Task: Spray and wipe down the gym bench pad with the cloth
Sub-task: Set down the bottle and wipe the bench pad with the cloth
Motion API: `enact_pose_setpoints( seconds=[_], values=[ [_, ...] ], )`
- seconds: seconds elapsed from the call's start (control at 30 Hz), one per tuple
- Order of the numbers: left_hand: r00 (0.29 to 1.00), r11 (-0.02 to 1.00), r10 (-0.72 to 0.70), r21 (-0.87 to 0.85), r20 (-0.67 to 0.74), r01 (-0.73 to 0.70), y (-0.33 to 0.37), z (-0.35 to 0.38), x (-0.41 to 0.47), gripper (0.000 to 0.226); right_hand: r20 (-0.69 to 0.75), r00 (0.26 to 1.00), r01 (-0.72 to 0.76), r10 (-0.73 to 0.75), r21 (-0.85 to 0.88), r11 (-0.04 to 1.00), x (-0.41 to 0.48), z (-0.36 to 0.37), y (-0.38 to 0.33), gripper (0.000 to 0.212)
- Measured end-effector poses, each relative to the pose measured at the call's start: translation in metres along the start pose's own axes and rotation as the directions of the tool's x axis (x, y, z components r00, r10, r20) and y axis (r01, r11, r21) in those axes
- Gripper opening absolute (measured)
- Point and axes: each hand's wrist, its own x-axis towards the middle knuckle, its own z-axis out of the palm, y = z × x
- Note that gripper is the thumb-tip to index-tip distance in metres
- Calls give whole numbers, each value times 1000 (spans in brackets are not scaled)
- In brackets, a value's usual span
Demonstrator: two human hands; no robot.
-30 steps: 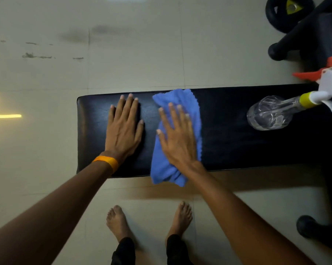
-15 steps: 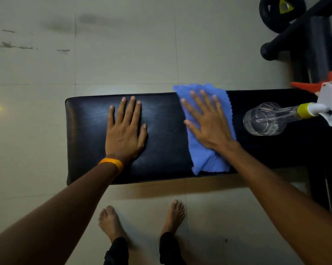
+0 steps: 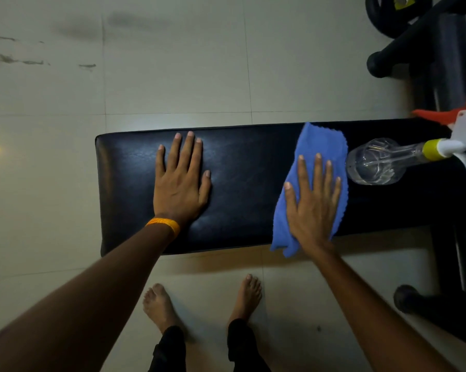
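The gym bench pad (image 3: 242, 162) lies flat across the middle, and the right hand (image 3: 311, 200) presses on it with fingers spread flat over the blue cloth (image 3: 320, 142). The left hand (image 3: 182, 181) rests spread on bare pad further left. Just right of the cloth lies the spray bottle (image 3: 377, 163). A wide wipe could bump it, and it might roll off.

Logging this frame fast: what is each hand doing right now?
Left hand: open, flat on the bench pad, holding nothing.
Right hand: open, fingers spread, pressing the blue cloth onto the pad.
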Motion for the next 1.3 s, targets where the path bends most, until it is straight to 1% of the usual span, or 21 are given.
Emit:
enact_pose_setpoints(
  seconds=[0.03,0.1,0.17,0.23,0.3,0.33,0.4,0.47,0.5,0.57,0.63,0.7,0.73,0.8,0.87,0.93,1.0,1.07,1.13,1.2,1.3],
  values=[
    [1000,1000,-2,1,3,2,0,0,0,67,-25,996,-83,83,2,997,-18,2,-17,61],
    [1000,1000,-2,3,6,2,0,0,-1,67,-20,997,-69,69,19,997,-48,7,-46,61],
    [1000,1000,0,5,10,0,-1,0,-1,67,35,991,132,-133,18,991,-44,7,-50,62],
    [1000,1000,1,13,7,-1,-1,1,-2,67,94,897,432,-431,12,902,-8,2,-32,63],
    [1000,1000,3,20,7,-3,0,2,-2,67,96,847,525,-524,12,851,38,0,-9,64],
    [1000,1000,6,23,11,-6,0,2,-2,67,64,898,436,-436,8,900,55,1,-1,64],
    [1000,1000,9,27,17,-10,-1,2,-1,67,-28,995,92,-92,16,996,65,4,-8,63],
    [1000,1000,10,24,24,-10,-1,0,-2,67,-95,987,-128,131,38,991,44,7,-44,64],
    [1000,1000,8,22,26,-9,-2,-1,-2,67,-78,989,-120,123,48,992,27,7,-63,64],
    [1000,1000,11,16,28,-11,-2,-1,-2,66,10,991,130,-131,30,991,-3,6,-80,65],
    [1000,1000,15,4,21,-15,-2,-1,-2,66,89,874,479,-478,17,878,-5,1,-62,64],
    [1000,1000,16,-2,15,-16,-4,-1,-2,66,92,793,604,-603,20,797,22,0,-29,64],
    [1000,1000,17,-1,14,-17,-3,-1,-2,66,69,840,539,-538,2,842,36,1,-14,64],
    [1000,1000,19,3,16,-19,-3,-1,-2,66,8,983,183,-183,1,983,48,3,-1,65],
    [1000,1000,17,0,22,-17,-2,-1,-2,66,-60,995,-80,81,21,997,34,6,-23,65],
    [999,1000,17,2,28,-17,-2,-1,-3,66,-62,996,-65,67,34,997,3,6,-55,65],
    [999,1000,16,10,27,-17,-3,-1,-3,67,0,992,130,-130,8,991,-22,7,-68,66],
    [999,1000,18,12,30,-18,-2,-1,-2,67,64,935,352,-350,-25,936,-23,6,-55,67],
    [999,999,17,27,34,-18,-2,0,-2,67,91,882,468,-463,-33,883,1,5,-31,68],
    [999,999,20,46,39,-21,-2,1,-1,68,37,941,337,-336,-20,941,27,6,-14,67],
    [999,999,18,48,40,-20,-1,1,-1,68,-72,994,-76,78,26,997,30,10,-34,66]
  ],
)
